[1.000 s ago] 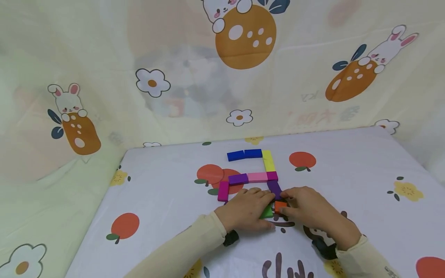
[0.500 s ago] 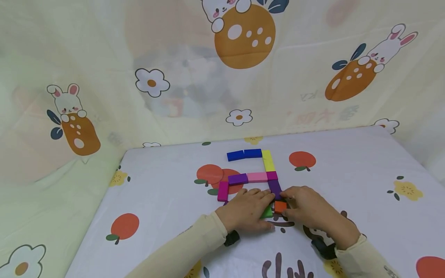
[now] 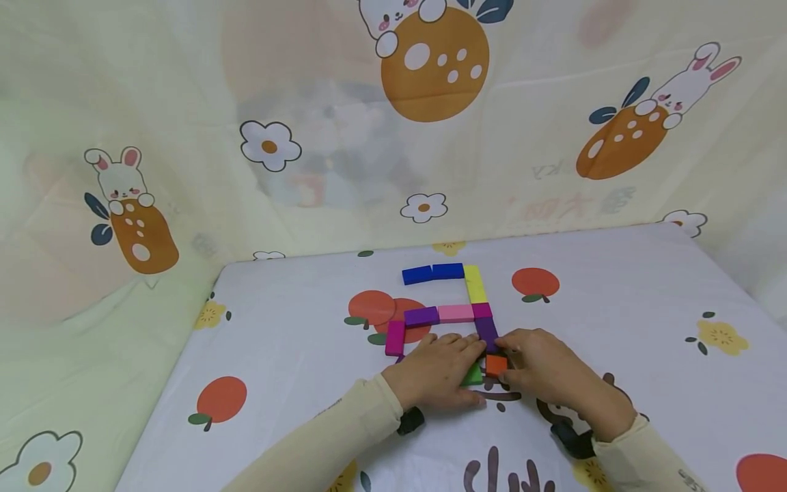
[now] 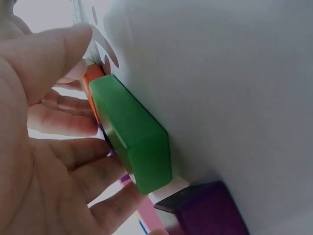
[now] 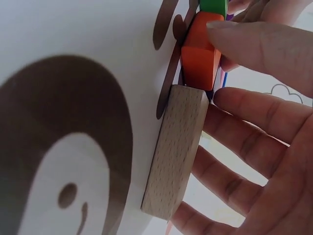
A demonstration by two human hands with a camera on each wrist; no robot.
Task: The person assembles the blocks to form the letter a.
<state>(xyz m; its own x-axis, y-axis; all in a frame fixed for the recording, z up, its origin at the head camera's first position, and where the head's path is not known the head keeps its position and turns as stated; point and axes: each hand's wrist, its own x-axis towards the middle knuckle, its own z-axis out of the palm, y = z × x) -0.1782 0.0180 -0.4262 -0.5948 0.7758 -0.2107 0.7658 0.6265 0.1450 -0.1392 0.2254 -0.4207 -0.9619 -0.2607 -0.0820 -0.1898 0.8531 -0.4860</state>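
Note:
On the table lies a figure of coloured blocks. My left hand (image 3: 436, 372) lies over its near side, fingers extended along the green block (image 4: 132, 127) and touching or very near it. In the left wrist view a dark purple block (image 4: 210, 210) lies apart from the green one. My right hand (image 3: 547, 365) rests at the near right corner. Its thumb (image 5: 264, 51) touches the orange block (image 5: 200, 51), and its extended fingers lie behind a bare wooden block (image 5: 176, 152), which the hand hides in the head view. The index fingertip is beside the purple block (image 3: 486, 333).
Beyond the hands, two blue blocks (image 3: 447, 271), a yellow block (image 3: 475, 284), a pink block (image 3: 456, 313), a violet block (image 3: 421, 317) and a magenta block (image 3: 395, 337) continue the figure. A printed curtain (image 3: 344, 225) hangs behind the white tablecloth (image 3: 295, 342).
The right thumb has eased slightly rightward, showing more of the orange block. The purple block beside the right index finger has shifted very slightly right. The left hand stays nearly still.

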